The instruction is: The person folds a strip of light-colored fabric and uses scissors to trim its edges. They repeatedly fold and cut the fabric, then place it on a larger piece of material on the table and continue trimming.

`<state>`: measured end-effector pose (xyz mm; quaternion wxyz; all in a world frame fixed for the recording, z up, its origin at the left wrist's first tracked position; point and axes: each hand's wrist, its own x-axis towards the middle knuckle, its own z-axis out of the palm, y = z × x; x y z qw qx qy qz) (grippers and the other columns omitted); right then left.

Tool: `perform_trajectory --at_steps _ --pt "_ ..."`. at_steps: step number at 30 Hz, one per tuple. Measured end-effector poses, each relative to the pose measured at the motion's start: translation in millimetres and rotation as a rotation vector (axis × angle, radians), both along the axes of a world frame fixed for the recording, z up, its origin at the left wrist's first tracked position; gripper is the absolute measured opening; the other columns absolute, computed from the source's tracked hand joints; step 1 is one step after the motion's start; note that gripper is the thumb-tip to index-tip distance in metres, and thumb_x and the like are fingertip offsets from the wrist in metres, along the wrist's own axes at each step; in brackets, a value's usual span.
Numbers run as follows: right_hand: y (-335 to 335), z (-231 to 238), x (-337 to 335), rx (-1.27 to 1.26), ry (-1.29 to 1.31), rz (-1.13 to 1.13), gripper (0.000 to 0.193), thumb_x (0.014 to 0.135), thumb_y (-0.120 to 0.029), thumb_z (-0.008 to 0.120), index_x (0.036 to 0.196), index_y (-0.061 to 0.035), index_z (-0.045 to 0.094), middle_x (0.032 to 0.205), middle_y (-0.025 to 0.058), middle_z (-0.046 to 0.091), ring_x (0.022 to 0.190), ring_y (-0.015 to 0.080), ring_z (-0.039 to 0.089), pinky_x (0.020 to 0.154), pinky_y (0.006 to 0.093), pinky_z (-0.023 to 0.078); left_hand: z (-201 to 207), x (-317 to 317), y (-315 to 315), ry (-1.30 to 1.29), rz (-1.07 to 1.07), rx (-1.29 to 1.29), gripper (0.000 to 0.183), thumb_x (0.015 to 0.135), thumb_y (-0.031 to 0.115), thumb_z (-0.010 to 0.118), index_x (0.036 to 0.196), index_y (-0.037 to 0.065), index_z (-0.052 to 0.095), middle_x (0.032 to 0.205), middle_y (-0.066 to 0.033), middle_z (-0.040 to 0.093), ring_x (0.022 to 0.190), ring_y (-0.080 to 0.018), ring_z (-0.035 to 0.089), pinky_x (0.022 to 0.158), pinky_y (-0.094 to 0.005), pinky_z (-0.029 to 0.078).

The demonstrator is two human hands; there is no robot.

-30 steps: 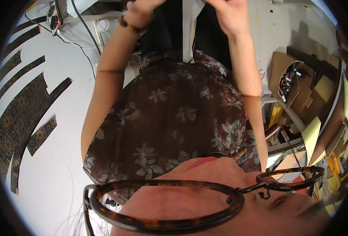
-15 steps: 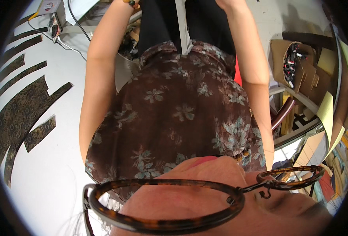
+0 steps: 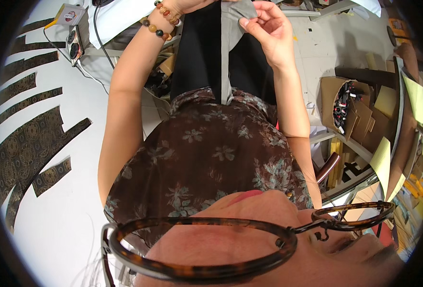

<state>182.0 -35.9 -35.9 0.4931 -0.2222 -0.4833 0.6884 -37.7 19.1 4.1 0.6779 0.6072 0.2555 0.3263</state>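
Dark cloth pieces (image 3: 32, 136): several gold-patterned cuts lie on the white bench (image 3: 72, 210), grouped toward its left edge; a short one sits just right of the largest.
Power strip (image 3: 74, 45): near the bench's right edge, toward its upper end, with a white cord running from it.
Left hand (image 3: 192, 5): beside the top of the gray cloth, cut off by the upper edge of the view; I cannot tell whether its fingers grip. Two bead bracelets (image 3: 162, 19) circle the wrist.
Gray cloth (image 3: 225, 62): a long narrow strip, wider at the top, in front of the black trousers (image 3: 192, 62), its lower end at the hem of the brown floral top (image 3: 206, 153).
Right hand (image 3: 271, 36): thumb and forefinger pinch the gray cloth's upper right edge; the other fingers curl beside it.
Cardboard box (image 3: 330, 103): right of the right forearm, holding small black, white and red things.
Yellow paper (image 3: 381, 165): farther right, below the cardboard box.
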Motion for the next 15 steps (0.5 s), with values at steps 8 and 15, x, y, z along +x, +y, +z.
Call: perform_trajectory --at_steps 8,15 --pt "-9 21 -8 -0.134 0.028 0.032 0.036 0.089 0.003 0.075 0.121 -0.0032 0.06 0.094 -0.0022 0.065 0.088 0.0055 0.062 0.084 0.0222 0.052 24 0 -6 0.065 -0.058 0.052 0.015 0.1 0.013 0.064 0.088 0.003 0.063 0.09 0.0047 0.055 0.084 -0.0057 0.048 0.076 -0.0228 0.04" --pt "-10 22 -17 -0.045 -0.066 -0.034 0.006 0.096 -0.007 0.073 0.096 -0.0048 0.068 0.082 -0.007 0.06 0.077 0.0005 0.053 0.07 0.0187 0.044 17 8 -14 -0.034 0.044 0.141 0.017 0.103 0.016 0.059 0.092 0.003 0.062 0.089 0.0047 0.053 0.081 -0.0053 0.046 0.075 -0.0219 0.039"
